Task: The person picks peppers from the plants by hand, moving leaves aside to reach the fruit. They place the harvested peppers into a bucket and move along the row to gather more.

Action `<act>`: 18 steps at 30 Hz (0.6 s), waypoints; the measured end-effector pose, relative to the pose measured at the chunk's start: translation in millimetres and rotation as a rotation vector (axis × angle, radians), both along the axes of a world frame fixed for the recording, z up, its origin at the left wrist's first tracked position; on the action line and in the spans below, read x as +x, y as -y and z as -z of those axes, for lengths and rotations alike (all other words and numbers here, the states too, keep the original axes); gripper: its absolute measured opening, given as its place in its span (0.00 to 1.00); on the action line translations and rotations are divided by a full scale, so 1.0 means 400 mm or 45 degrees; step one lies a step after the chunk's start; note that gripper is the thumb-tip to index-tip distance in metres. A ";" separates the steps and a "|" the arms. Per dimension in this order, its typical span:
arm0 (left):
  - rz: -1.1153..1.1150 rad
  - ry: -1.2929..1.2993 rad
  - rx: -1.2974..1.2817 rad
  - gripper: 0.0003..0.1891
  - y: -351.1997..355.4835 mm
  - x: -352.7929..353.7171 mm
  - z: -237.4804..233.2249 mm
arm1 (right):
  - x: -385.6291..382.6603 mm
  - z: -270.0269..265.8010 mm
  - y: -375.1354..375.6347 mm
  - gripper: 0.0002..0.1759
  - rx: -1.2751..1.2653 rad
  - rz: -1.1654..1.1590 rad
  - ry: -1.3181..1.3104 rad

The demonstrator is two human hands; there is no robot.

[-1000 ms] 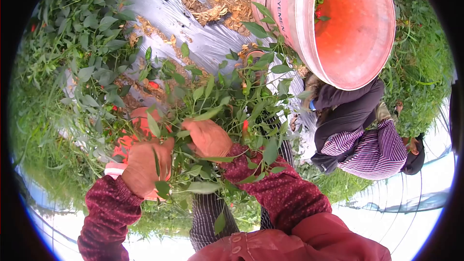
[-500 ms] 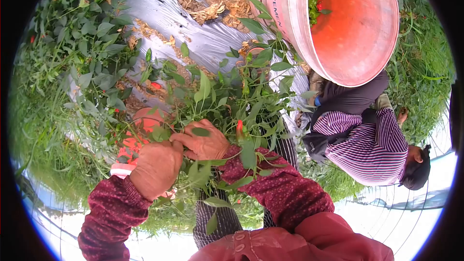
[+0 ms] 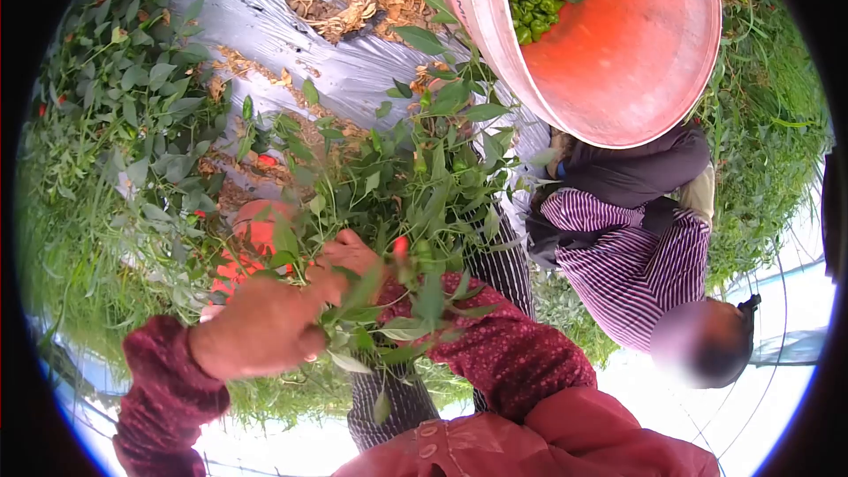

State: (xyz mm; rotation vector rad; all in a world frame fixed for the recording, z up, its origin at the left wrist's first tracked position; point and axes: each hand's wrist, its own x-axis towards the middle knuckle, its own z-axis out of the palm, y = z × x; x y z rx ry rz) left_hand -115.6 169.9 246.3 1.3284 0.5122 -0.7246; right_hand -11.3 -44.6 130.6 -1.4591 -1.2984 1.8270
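Observation:
In the head view my left hand (image 3: pixel 265 322) is smeared by motion, reaching across in front of a pepper plant (image 3: pixel 397 177). Its fingertips come close to my right hand (image 3: pixel 353 261). The right hand is closed among the stems, its fingers curled around a part of the plant, partly covered by leaves. A red pepper (image 3: pixel 401 247) hangs beside my right wrist, with a green pepper (image 3: pixel 424 253) near it. Just beyond the hands stands a small red container (image 3: pixel 265 221), partly hidden by leaves.
A large pink bucket (image 3: pixel 618 115) lies tilted at upper right, with green and red peppers (image 3: pixel 534 0) inside. Behind it, a co-worker in a striped top (image 3: pixel 609 274) crouches. Silver plastic mulch (image 3: pixel 256 18) covers the ground, with more plants (image 3: pixel 115 106) at left.
My left hand has come away from the stem toward my body and is blurred. The view has shifted, showing more peppers in the bucket. The co-worker's head has turned.

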 end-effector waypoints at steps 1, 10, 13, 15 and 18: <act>-0.282 -0.044 0.063 0.25 -0.010 -0.003 0.016 | -0.011 -0.002 0.009 0.07 -0.103 0.007 0.004; -0.665 0.092 -0.022 0.11 -0.005 0.259 0.362 | 0.013 -0.054 -0.080 0.10 0.170 -0.370 0.185; -0.323 0.126 0.292 0.14 0.090 0.397 0.445 | -0.018 -0.033 -0.014 0.16 -0.326 -0.141 -0.301; -0.148 0.076 0.255 0.15 0.122 0.451 0.474 | 0.004 -0.045 -0.052 0.15 -0.043 -0.370 -0.062; 0.137 -0.019 0.154 0.13 0.146 0.475 0.480 | 0.022 -0.049 -0.062 0.13 -0.015 -0.439 -0.035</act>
